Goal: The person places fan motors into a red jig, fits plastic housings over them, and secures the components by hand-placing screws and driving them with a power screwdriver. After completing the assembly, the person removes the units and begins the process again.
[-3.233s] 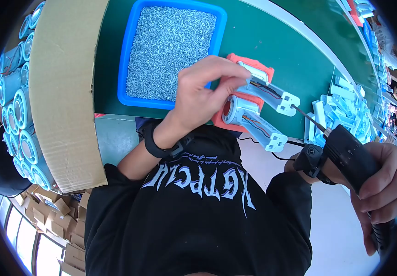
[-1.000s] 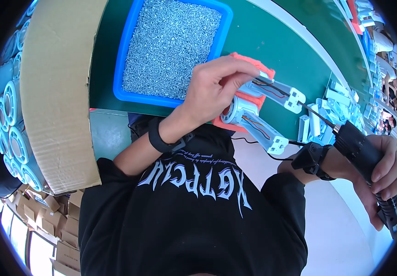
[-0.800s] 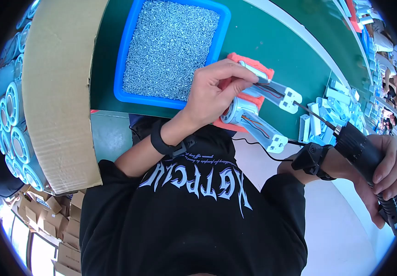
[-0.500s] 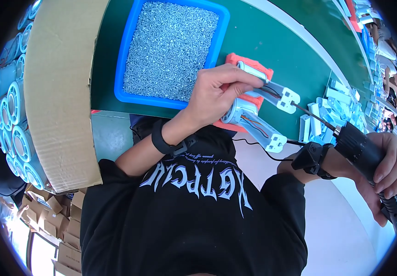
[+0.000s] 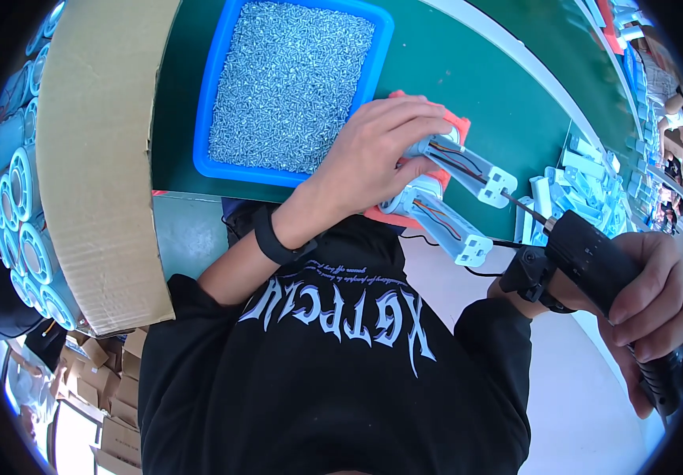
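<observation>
My left hand (image 5: 385, 150) is closed around the round end of a white plastic housing (image 5: 476, 176), whose long open handle has thin wires inside. Beneath it lies a red-orange holder (image 5: 458, 120). A second white housing (image 5: 456, 233), with orange and dark wires, sits in the holder on the near side. In my right hand (image 5: 654, 305) is a black electric screwdriver (image 5: 595, 257), held tilted. Its long bit points up and left, and the tip meets the handle end of the first housing. Whether a screw sits at the tip is too small to tell.
A blue tray (image 5: 205, 131) full of small silver screws stands left of the housings on the green table (image 5: 468, 79). White plastic parts (image 5: 583, 190) are heaped at the right. A cardboard sheet (image 5: 108, 158) screens stacked white round parts (image 5: 28, 182). Other people are at the far right.
My left hand has gone from pinching the housing's handle to wrapping its round end. The housing's tip has shifted slightly nearer me. The screwdriver has moved left, its bit still at the housing.
</observation>
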Tool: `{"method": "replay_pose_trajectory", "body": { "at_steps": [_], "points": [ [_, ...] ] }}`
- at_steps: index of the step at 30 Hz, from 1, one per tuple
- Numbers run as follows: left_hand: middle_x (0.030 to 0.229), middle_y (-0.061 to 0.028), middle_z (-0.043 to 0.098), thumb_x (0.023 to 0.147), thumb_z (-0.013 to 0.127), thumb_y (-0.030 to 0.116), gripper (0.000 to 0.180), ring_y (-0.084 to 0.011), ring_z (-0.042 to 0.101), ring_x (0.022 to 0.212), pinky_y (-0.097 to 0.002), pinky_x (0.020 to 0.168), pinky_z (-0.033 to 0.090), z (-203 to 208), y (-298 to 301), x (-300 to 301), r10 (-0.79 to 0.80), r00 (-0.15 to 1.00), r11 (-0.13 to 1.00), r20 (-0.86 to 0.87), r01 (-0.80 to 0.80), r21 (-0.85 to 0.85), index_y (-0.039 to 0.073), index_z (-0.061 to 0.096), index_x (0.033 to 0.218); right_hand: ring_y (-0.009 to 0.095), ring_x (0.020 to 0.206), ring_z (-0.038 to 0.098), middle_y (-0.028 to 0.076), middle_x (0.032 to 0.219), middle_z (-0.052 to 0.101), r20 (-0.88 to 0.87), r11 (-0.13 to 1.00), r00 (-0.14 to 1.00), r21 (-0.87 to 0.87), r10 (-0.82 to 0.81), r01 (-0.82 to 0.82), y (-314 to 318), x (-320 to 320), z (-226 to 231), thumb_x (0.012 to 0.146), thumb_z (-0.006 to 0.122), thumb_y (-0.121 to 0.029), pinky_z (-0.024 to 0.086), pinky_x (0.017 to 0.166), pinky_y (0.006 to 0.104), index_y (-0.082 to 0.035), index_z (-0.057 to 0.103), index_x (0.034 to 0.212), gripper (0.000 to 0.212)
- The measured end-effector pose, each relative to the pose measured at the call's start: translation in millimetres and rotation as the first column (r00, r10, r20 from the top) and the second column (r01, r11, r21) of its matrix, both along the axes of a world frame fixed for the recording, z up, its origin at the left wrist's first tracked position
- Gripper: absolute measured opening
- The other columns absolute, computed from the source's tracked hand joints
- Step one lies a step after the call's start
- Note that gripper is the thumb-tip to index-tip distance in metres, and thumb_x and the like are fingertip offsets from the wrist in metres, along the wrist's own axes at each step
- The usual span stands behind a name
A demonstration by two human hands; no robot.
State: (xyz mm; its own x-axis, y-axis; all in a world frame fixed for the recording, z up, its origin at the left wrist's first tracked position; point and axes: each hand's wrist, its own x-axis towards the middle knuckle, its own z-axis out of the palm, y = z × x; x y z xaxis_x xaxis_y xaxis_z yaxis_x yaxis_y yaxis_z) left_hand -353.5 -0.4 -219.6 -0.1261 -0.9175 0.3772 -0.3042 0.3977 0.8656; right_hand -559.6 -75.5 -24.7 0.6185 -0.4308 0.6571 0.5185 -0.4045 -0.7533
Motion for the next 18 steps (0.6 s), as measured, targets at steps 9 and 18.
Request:
{"method": "replay_pose_trajectory", "body": {
  "at_steps": [9, 18],
  "points": [
    [0.112, -0.0040, 0.061, 0.063, 0.076, 0.007, 0.045, -0.0248, 0.055, 0.110, -0.0405, 0.094, 0.042, -2.9, -0.2, -1.3, 0.030, 1.000, 0.999, -0.005, -0.030, 0.018, 0.010, 0.062, 0.105, 0.015, 0.060, 0.066, 0.007, 0.069, 0.064, -0.049, 0.994, 0.997, -0.077, 0.068, -0.071, -2.6, 6.4, 2.0, 0.076, 0.074, -0.019, 0.059, 0.059, 0.0239, -0.005, 0.057, 0.078, 0.023],
    [0.113, -0.0040, 0.062, 0.060, 0.075, 0.002, 0.045, -0.0247, 0.057, 0.107, -0.0387, 0.094, 0.043, -1.8, 0.3, -0.9, 0.035, 0.999, 0.998, -0.027, -0.034, 0.046, 0.010, 0.065, 0.104, 0.017, 0.059, 0.066, 0.008, 0.069, 0.063, -0.011, 0.984, 0.991, -0.116, 0.136, -0.136, -1.1, 20.6, -3.3, 0.071, 0.070, 0.003, 0.059, 0.056, 0.0253, -0.003, 0.054, 0.075, 0.018]
  ]
}}
